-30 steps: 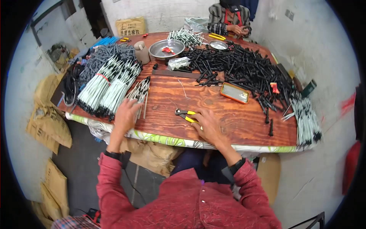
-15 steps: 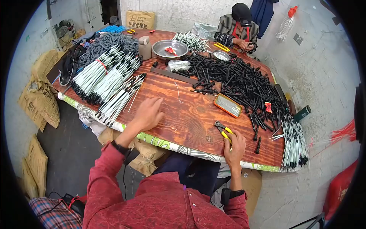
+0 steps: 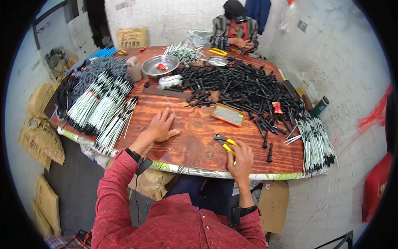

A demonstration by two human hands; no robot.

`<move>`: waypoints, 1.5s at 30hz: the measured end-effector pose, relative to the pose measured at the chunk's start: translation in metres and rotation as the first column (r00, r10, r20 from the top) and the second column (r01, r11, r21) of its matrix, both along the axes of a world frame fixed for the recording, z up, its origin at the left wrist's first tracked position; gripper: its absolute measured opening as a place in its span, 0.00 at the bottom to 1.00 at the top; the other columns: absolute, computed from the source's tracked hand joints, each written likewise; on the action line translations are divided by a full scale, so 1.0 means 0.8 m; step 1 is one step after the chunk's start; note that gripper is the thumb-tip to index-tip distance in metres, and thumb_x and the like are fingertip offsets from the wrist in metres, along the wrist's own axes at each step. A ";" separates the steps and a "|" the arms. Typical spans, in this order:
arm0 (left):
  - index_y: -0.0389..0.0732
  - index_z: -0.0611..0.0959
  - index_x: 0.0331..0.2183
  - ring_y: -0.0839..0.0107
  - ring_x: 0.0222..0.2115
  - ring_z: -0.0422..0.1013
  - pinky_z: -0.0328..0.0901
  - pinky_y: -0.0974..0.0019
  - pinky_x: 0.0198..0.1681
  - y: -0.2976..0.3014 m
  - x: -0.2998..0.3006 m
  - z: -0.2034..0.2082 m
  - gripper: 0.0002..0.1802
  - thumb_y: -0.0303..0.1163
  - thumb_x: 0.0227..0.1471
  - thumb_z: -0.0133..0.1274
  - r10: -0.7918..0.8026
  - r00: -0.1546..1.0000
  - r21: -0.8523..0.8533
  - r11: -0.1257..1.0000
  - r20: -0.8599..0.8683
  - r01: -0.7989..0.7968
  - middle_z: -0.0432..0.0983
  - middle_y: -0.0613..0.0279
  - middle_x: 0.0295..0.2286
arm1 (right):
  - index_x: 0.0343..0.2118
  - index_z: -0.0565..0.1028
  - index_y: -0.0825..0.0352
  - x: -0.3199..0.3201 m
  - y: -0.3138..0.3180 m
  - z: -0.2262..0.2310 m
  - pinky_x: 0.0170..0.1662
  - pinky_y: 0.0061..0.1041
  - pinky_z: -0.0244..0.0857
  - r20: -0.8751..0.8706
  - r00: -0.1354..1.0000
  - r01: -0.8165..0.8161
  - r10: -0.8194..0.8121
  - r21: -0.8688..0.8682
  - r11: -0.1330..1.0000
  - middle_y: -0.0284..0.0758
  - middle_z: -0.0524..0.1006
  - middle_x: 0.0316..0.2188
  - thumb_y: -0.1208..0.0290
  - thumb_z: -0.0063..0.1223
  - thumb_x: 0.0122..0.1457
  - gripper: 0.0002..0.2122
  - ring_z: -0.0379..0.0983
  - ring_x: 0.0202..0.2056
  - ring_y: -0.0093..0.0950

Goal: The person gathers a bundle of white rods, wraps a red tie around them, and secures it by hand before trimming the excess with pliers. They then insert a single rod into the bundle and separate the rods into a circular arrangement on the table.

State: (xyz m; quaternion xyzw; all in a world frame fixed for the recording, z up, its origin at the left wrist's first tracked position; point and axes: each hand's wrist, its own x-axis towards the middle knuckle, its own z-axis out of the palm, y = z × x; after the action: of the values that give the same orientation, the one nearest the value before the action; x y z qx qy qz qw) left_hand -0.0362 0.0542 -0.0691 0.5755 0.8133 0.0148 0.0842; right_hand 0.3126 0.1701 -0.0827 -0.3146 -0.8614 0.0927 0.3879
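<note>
- Right hand closed around yellow-handled metal pliers, near front edge of wooden worktop.
- Left hand spread flat, holding nothing.
- Probably picking-up step; next calls for lifting pliers toward black plastic tubes.

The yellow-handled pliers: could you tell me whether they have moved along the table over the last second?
Yes. The yellow-handled pliers, under the right hand, have gone rightward along the table's near edge; they now lie below the orange-rimmed tray instead of well left of it.
</note>
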 end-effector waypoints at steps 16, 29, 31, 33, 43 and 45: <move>0.30 0.61 0.65 0.36 0.65 0.51 0.53 0.48 0.68 0.036 0.046 0.000 0.48 0.60 0.61 0.50 -0.404 0.914 0.136 0.905 -0.027 0.404 0.54 0.42 0.67 | 0.43 0.82 0.63 0.002 0.001 0.001 0.53 0.40 0.64 -0.020 1.000 0.007 -0.007 -0.014 1.000 0.38 0.78 0.49 0.71 0.61 0.57 0.10 0.72 0.51 0.41; 0.32 0.61 0.66 0.34 0.66 0.49 0.49 0.45 0.69 -0.002 0.131 -0.023 0.51 0.63 0.58 0.51 -0.496 0.858 0.228 0.827 -0.137 0.514 0.52 0.45 0.68 | 0.41 0.82 0.62 0.001 0.005 -0.023 0.53 0.41 0.63 -0.046 0.972 0.229 -0.230 -0.037 0.973 0.36 0.77 0.49 0.70 0.63 0.55 0.10 0.70 0.51 0.41; 0.32 0.62 0.66 0.33 0.66 0.49 0.48 0.44 0.69 0.000 0.163 -0.022 0.51 0.63 0.57 0.52 -0.531 0.844 0.269 0.805 -0.071 0.529 0.52 0.45 0.68 | 0.41 0.81 0.62 0.002 0.009 -0.022 0.53 0.41 0.63 -0.052 0.964 0.261 -0.262 -0.031 0.965 0.36 0.77 0.49 0.71 0.63 0.55 0.11 0.70 0.51 0.41; 0.32 0.62 0.66 0.32 0.66 0.49 0.49 0.43 0.69 -0.002 0.189 -0.021 0.51 0.63 0.57 0.53 -0.558 0.828 0.280 0.787 -0.059 0.550 0.52 0.45 0.68 | 0.42 0.81 0.63 0.009 0.017 -0.015 0.53 0.42 0.63 -0.047 0.947 0.318 -0.318 0.002 0.948 0.37 0.77 0.48 0.71 0.63 0.54 0.12 0.70 0.51 0.41; 0.33 0.54 0.68 0.34 0.66 0.50 0.50 0.45 0.69 0.058 0.237 -0.021 0.56 0.49 0.51 0.63 -0.549 0.829 0.336 0.805 0.109 0.489 0.53 0.39 0.66 | 0.51 0.76 0.67 -0.003 0.008 0.017 0.56 0.39 0.66 -0.181 0.968 -0.204 0.174 -0.166 0.965 0.43 0.74 0.54 0.75 0.58 0.57 0.17 0.70 0.55 0.45; 0.33 0.50 0.69 0.36 0.67 0.50 0.50 0.47 0.69 0.061 0.228 -0.024 0.57 0.44 0.50 0.64 -0.581 0.767 0.452 0.781 0.273 0.431 0.53 0.38 0.66 | 0.50 0.75 0.69 0.001 -0.005 -0.002 0.56 0.40 0.65 -0.159 0.978 -0.154 0.134 -0.119 0.981 0.43 0.74 0.54 0.76 0.57 0.56 0.18 0.70 0.55 0.45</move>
State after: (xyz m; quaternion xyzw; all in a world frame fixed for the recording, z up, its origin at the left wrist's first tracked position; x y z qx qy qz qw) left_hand 0.1464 0.1034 -0.0881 0.7662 0.5716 0.2578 0.1404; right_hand 0.3136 0.1658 -0.0842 -0.2681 -0.8423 0.2002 0.4226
